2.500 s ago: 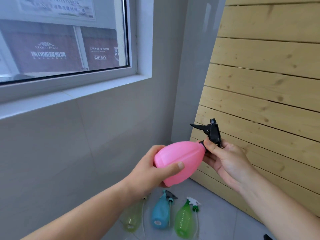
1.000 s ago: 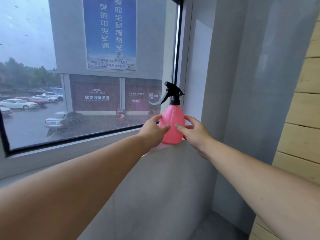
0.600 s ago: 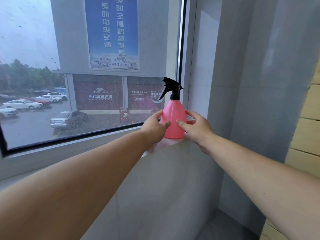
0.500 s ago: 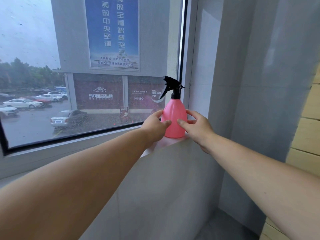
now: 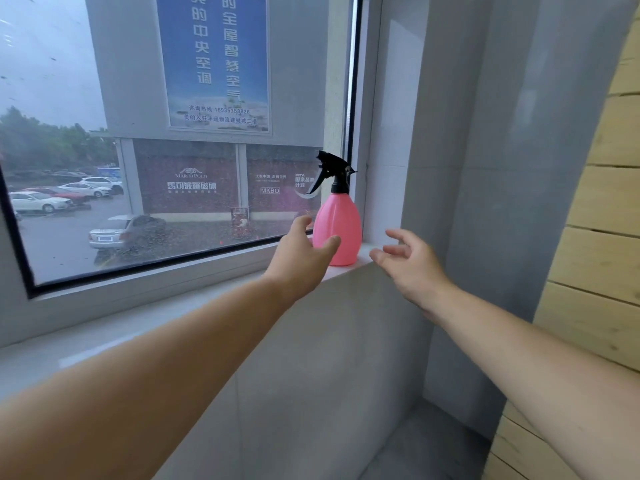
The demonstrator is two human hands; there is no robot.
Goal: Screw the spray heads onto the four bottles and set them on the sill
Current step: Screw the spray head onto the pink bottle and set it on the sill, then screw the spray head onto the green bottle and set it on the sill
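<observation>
A pink spray bottle [image 5: 341, 220] with a black spray head [image 5: 332, 171] stands upright at the right end of the white sill [image 5: 194, 306], close to the window frame. My left hand [image 5: 299, 254] is open just left of the bottle, its thumb overlapping the bottle's lower front. My right hand [image 5: 410, 263] hangs open to the bottle's right, over the sill's corner, clear of it. The other bottles are out of view.
The window pane [image 5: 173, 150] rises behind the sill. A grey tiled wall [image 5: 485, 168] closes the right end of the sill, and a slatted wooden panel [image 5: 606, 237] leans at the far right. Grey floor [image 5: 433, 445] shows below.
Both hands held the pink bottle as it came to rest on the sill. Now the hands have let go and drawn back, the right one farther.
</observation>
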